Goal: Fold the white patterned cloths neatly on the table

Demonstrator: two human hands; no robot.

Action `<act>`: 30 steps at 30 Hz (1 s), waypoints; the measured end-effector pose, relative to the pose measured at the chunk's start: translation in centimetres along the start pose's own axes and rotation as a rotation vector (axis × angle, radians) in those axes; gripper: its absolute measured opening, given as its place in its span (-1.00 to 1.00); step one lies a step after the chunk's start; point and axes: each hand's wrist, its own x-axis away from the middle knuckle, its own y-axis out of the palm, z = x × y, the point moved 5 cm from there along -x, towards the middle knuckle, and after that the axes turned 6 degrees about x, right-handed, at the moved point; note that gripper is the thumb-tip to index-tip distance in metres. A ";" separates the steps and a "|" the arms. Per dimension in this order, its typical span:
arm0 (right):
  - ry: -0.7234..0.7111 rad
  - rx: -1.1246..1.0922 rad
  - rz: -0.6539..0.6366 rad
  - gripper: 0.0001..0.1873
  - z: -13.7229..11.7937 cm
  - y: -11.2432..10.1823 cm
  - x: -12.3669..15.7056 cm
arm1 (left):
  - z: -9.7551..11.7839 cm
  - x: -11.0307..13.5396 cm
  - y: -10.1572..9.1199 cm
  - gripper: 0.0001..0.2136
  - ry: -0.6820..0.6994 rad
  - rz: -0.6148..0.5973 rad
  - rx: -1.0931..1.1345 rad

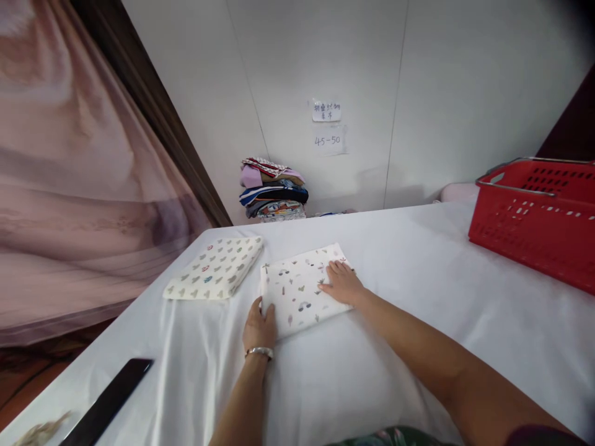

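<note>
A folded white cloth with small printed figures lies on the white-covered table in front of me. My left hand rests at its near left corner, fingers bent over the edge and touching it. My right hand lies flat on the cloth's right side, fingers stretched out. A second folded printed cloth lies just to the left, untouched.
A red plastic basket stands at the table's right. A pile of folded clothes sits by the far wall under two paper notes. A dark flat object lies near the left front edge. Pink curtain hangs left.
</note>
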 end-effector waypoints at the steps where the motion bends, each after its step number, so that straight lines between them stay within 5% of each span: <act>1: 0.007 0.019 -0.002 -0.23 0.4 0.4 -0.1 | 0.0 0.0 0.1 -0.55 0.012 0.000 -0.005; 10: 0.013 0.039 -0.048 -0.24 0.2 0.4 -0.1 | 0.6 -0.2 -0.6 -0.52 0.029 -0.027 -0.091; 14: 0.001 0.058 -0.037 -0.28 -0.9 -0.6 -1.4 | 4.8 -0.6 -1.0 -0.52 0.247 0.029 -0.185; 18: -0.038 0.100 0.082 -0.29 -1.9 -1.8 -3.9 | 8.3 -2.8 1.1 -0.51 0.417 -0.074 -0.260; 24: 0.074 0.132 -0.022 -0.27 2.0 0.6 -6.1 | 4.7 -6.5 4.3 -0.38 0.179 -0.235 -0.258; 30: 0.076 0.134 -0.031 -0.25 3.6 2.3 -6.2 | 3.5 -6.6 4.9 -0.36 0.169 -0.255 -0.220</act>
